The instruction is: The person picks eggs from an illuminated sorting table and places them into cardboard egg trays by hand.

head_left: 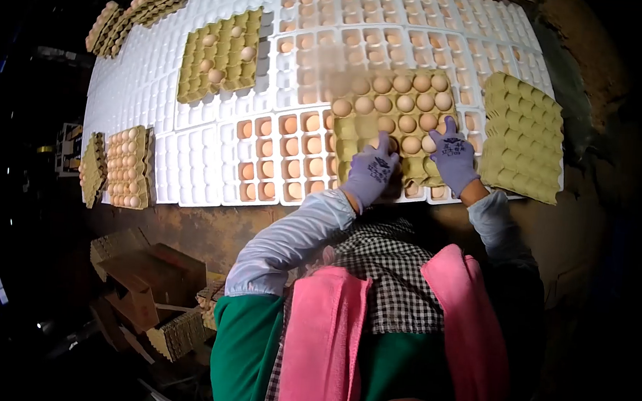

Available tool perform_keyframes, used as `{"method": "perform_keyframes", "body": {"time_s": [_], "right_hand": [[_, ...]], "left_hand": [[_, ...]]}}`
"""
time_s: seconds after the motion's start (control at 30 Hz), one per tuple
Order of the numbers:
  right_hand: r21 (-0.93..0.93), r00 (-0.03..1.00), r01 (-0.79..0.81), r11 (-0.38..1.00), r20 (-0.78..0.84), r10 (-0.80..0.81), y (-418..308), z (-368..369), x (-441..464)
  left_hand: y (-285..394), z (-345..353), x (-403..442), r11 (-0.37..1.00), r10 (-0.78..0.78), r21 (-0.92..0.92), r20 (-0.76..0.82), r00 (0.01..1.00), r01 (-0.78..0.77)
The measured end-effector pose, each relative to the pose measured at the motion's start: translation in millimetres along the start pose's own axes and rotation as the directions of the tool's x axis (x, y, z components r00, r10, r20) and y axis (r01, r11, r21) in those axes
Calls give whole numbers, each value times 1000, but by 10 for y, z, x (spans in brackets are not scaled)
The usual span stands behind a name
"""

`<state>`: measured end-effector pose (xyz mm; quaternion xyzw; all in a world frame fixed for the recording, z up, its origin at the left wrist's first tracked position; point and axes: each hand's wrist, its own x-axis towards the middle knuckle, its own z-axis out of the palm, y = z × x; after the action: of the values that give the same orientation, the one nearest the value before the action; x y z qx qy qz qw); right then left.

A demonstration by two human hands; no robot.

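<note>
A pulp egg tray (346, 149) partly filled with eggs lies over the white trays in front of me; its near-left cups hold no eggs. My left hand (370, 175), in a purple-grey glove, reaches over the tray's near-left part, fingers bent around an egg that is mostly hidden. My right hand (454, 159), in a matching glove, is at the tray's near-right corner. Its thumb and index finger close on an egg (429, 143) there. To the left, a white plastic tray (227, 195) holds rows of eggs in its square pockets.
A stack of pulp trays (522, 139) stands at the right. Another pulp tray (223, 55) with a few eggs lies farther left. Egg-filled pulp trays (126, 166) sit at the table's left edge. On the floor is an open cardboard box (156, 279).
</note>
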<state>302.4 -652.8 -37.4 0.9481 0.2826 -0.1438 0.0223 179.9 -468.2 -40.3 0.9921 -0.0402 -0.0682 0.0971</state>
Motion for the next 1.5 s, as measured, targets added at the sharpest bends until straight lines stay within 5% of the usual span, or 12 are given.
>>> {"method": "perform_keyframes", "body": {"time_s": [0.2, 0.4, 0.5, 0.7, 0.83, 0.93, 1.0, 1.07, 1.13, 1.23, 1.33, 1.5], "right_hand": [[447, 980, 112, 887, -198, -24, 185, -106, -167], [705, 982, 174, 688, -180, -65, -1185, -605, 374], [648, 934, 353, 675, -283, -216, -2008, -369, 1052], [440, 948, 288, 850, -7, -318, -2721, -79, 1841], [514, 938, 345, 786, -227, -263, -2927, -90, 2067], [387, 934, 325, 863, 11, -356, -2939, -20, 2326], [407, 945, 322, 855, -189, -266, -3025, -202, 2432], [544, 853, 423, 725, -509, -116, -3059, -159, 2749], [236, 942, 265, 935, -270, -199, -3058, -55, 3079], [127, 860, 326, 937, -450, -239, -3106, 271, 2876], [520, 865, 468, 715, -433, -252, -2910, -26, 2062], [537, 934, 302, 788, -330, -133, -1353, -273, 755]], "left_hand": [[-605, -198, -345, 835, -223, -538, -132, 966, 120], [-2398, -443, -460, 568, -751, -683, -201, 628, 460], [-3058, -220, -286, 735, -648, -406, -183, 739, 544], [-3398, -124, -379, 664, -623, -651, -210, 754, 367], [-3588, -244, -551, 658, -544, -700, -188, 818, 277], [-3563, -172, -721, 306, -690, -946, -142, 710, 109], [-3374, -203, -987, -20, -764, -1000, 19, 645, 6], [-3159, -141, -1099, 105, -805, -992, -123, 580, -65], [-3005, 43, -1180, 339, -735, -941, -256, 628, 14], [-2811, 201, -1169, 803, -490, -534, -340, 802, 264], [-2728, 330, -1216, 866, -432, -405, -313, 846, 292], [-2331, -184, -786, 856, -298, -514, -401, 866, 56]]}}
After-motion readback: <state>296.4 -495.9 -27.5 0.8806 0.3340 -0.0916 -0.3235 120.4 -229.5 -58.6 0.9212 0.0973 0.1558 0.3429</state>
